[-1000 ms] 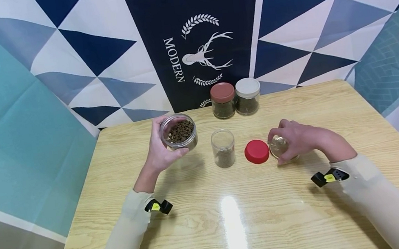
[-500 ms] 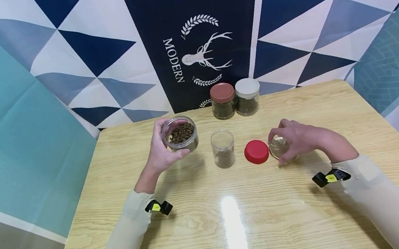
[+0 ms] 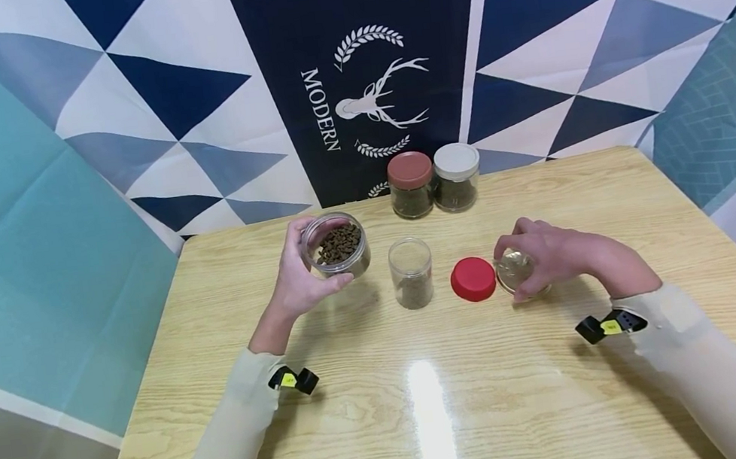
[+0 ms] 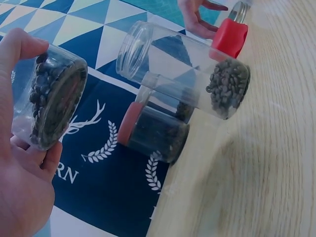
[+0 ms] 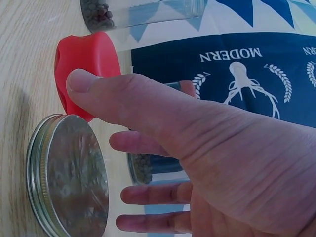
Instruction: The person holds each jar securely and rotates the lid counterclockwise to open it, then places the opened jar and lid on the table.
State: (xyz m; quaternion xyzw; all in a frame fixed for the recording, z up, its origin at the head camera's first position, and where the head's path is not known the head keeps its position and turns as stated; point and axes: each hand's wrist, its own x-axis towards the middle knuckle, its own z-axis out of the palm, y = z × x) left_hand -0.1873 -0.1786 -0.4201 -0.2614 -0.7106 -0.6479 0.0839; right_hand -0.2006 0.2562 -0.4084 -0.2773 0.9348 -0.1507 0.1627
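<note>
A wide clear jar (image 3: 360, 263), lidless, is held up off the table in my left hand (image 3: 298, 283), thumb and fingers curled round its sides. It tilts to the right, and dark brown beans (image 3: 340, 245) lie inside. Just right of it a tall clear jar (image 3: 410, 259) stands upright and lidless; similar beans (image 4: 228, 84) fill its bottom in the left wrist view. My right hand (image 3: 553, 254) hovers over a metallic lid (image 3: 513, 268) on the table. In the right wrist view its fingers are spread apart from that lid (image 5: 74, 177). Beside it lies a red lid (image 3: 473, 279).
Two closed jars with dark contents stand at the back edge by the patterned backdrop: one with a brownish-red lid (image 3: 410, 170), one with a white lid (image 3: 456, 162). The wooden table (image 3: 336, 430) reflects a bright streak of light near the front.
My left hand has shifted slightly right with the jar, towards the tall jar, and the beans have slid to the jar's right side. My right hand stays almost still over the metallic lid.
</note>
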